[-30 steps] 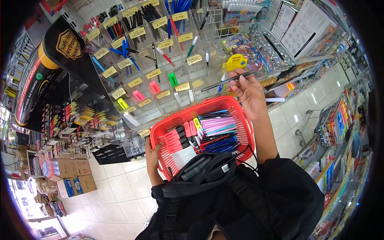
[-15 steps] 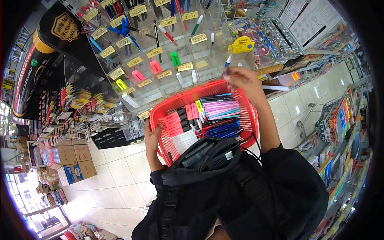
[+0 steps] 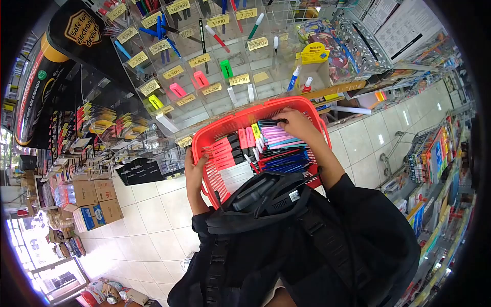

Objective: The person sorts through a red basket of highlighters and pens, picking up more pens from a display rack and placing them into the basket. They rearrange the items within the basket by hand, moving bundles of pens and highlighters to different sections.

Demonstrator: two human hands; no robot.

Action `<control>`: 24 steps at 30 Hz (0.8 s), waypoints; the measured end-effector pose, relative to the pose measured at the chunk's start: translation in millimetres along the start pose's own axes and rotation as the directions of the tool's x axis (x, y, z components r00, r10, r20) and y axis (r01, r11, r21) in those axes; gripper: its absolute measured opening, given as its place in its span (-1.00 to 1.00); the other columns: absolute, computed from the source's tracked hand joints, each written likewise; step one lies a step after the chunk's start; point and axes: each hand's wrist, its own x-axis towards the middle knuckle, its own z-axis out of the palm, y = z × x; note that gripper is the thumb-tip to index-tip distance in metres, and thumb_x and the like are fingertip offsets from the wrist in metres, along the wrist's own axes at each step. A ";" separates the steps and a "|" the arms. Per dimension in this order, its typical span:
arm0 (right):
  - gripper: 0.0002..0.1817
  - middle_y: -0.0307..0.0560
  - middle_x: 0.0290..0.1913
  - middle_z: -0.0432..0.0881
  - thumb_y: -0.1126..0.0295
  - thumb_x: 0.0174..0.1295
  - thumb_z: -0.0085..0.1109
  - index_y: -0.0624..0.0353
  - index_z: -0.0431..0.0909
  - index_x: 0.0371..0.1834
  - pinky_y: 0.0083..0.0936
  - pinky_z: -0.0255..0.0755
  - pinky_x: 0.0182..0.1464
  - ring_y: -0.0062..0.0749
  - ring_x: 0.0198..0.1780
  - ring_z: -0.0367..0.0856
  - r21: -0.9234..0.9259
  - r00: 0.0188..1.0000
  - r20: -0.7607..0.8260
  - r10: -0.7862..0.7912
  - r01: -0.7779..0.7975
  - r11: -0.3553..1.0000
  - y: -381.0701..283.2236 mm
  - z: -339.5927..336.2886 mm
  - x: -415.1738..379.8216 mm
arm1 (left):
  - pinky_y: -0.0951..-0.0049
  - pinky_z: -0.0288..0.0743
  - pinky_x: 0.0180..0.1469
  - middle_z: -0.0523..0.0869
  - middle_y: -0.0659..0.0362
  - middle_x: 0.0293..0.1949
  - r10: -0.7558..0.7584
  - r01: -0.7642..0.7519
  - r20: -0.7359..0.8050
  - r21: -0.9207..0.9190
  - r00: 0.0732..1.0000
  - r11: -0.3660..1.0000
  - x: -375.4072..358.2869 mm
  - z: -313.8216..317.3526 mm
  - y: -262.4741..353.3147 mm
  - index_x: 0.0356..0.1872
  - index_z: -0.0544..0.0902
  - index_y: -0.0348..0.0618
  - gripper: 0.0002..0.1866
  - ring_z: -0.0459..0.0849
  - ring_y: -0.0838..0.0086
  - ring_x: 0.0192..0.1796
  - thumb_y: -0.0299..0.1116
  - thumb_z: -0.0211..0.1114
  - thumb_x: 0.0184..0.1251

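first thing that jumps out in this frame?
The red basket at centre, packed with bundled pens: the left hand grips its near-left rim while the right hand reaches down onto the pens at the far side. Behind it stands a clear display rack of pens and markers with yellow price tags.

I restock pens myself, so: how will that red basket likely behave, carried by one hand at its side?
The red basket would probably tip toward its far side: only the left hand grips its near wall. Its mesh plastic looks light but may flex. The pens, lying loose in rows under the right hand, could roll or slide if it tilts.
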 end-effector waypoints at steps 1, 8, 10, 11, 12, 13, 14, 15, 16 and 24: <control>-0.69 0.05 -0.02 0.67 0.43 0.17 0.28 0.08 0.73 0.01 -0.15 0.53 0.13 0.01 0.03 0.68 -0.014 1.000 -0.009 0.005 -0.005 1.000 3.0 1.7 -0.4 | 0.46 0.53 0.07 0.71 0.13 -0.03 0.007 -0.007 -0.002 -0.005 1.000 1.000 0.3 0.8 -0.2 0.15 0.51 -0.24 -0.62 0.67 0.50 -0.05 -0.51 0.27 0.30; -0.69 0.08 0.00 0.64 0.48 0.14 0.25 0.11 0.73 -0.02 -0.15 0.53 0.14 0.04 0.05 0.66 -0.059 0.999 -0.008 0.042 -0.042 0.997 11.3 7.1 -6.8 | 0.44 0.55 0.06 0.71 0.11 -0.01 -0.005 0.005 -0.001 -0.004 1.000 1.000 0.1 -0.8 -1.3 0.21 0.50 -0.26 -0.57 0.69 0.47 -0.03 -0.53 0.26 0.30; -0.72 0.07 0.02 0.65 0.47 0.16 0.25 0.15 0.72 -0.04 -0.14 0.54 0.14 0.04 0.05 0.66 -0.093 0.999 -0.003 0.040 -0.040 0.995 4.7 4.2 -5.4 | 0.44 0.56 0.06 0.71 0.11 -0.01 0.038 -0.038 -0.003 0.004 0.999 0.999 3.0 -2.4 -8.3 0.23 0.49 -0.26 -0.55 0.69 0.46 -0.03 -0.53 0.26 0.30; -0.72 0.08 0.03 0.65 0.46 0.18 0.26 0.16 0.72 -0.04 -0.14 0.54 0.13 0.04 0.06 0.66 -0.074 1.000 -0.002 0.006 -0.006 0.997 1.3 1.5 -4.9 | 0.44 0.56 0.06 0.71 0.11 -0.01 0.062 -0.062 -0.005 0.008 0.998 0.998 4.0 -3.6 -11.2 0.24 0.49 -0.26 -0.54 0.69 0.46 -0.04 -0.53 0.26 0.29; -0.73 0.08 0.05 0.65 0.44 0.19 0.26 0.17 0.72 -0.03 -0.14 0.54 0.13 0.04 0.06 0.66 -0.054 1.000 -0.001 -0.029 0.028 0.998 -10.2 -7.0 -4.5 | 0.45 0.57 0.04 0.71 0.10 -0.02 0.072 -0.072 -0.005 0.020 0.997 0.997 3.2 -3.0 -8.8 0.26 0.48 -0.26 -0.51 0.70 0.45 -0.05 -0.52 0.26 0.28; -0.74 0.09 0.06 0.66 0.43 0.21 0.27 0.18 0.72 -0.03 -0.14 0.54 0.13 0.04 0.06 0.66 -0.033 0.998 0.000 -0.063 0.063 0.997 -19.2 -16.2 -1.6 | 0.45 0.57 0.04 0.71 0.10 -0.02 0.067 -0.067 -0.005 0.010 0.998 0.998 2.8 -2.6 -8.2 0.26 0.48 -0.27 -0.51 0.70 0.45 -0.05 -0.52 0.26 0.28; -0.76 0.08 -0.03 0.72 0.33 0.27 0.29 0.19 0.73 -0.07 -0.20 0.55 0.04 -0.05 -0.03 0.70 0.028 0.994 0.015 -0.109 0.109 0.994 -23.6 -24.8 4.1 | 0.45 0.57 0.03 0.71 0.10 -0.02 0.062 -0.062 -0.003 0.002 0.998 0.998 2.5 -2.5 -8.6 0.26 0.48 -0.27 -0.50 0.70 0.45 -0.05 -0.52 0.26 0.27; -0.76 0.07 -0.09 0.73 0.31 0.28 0.30 0.20 0.73 -0.09 -0.23 0.54 0.00 -0.09 -0.07 0.70 0.093 0.994 0.065 -0.086 0.080 0.992 -33.2 -35.6 9.3 | 0.45 0.57 0.03 0.71 0.10 -0.02 0.055 -0.055 0.000 -0.005 0.998 0.998 2.4 -3.4 -9.6 0.27 0.49 -0.27 -0.50 0.69 0.44 -0.04 -0.52 0.26 0.26; -0.76 0.06 -0.15 0.74 0.28 0.28 0.31 0.20 0.74 -0.12 -0.27 0.54 -0.04 -0.13 -0.10 0.71 0.156 0.991 0.115 -0.063 0.045 0.987 -46.2 -48.1 14.0 | 0.44 0.58 0.02 0.71 0.10 -0.02 0.054 -0.054 0.014 0.008 0.998 0.999 2.9 -4.3 -8.2 0.27 0.48 -0.27 -0.50 0.69 0.44 -0.05 -0.52 0.26 0.26; -0.76 -0.21 -0.40 0.66 0.23 0.37 0.29 0.20 0.70 -0.21 -0.50 0.47 -0.27 -0.58 -0.39 0.54 0.220 0.977 0.118 -0.177 0.148 0.964 -112.8 -149.8 65.0 | 0.46 0.52 0.04 0.70 0.13 -0.13 0.043 -0.043 -0.018 -0.021 0.999 0.999 -1.4 0.8 0.2 -0.02 0.52 -0.26 -0.74 0.65 0.48 -0.10 -0.57 0.26 0.26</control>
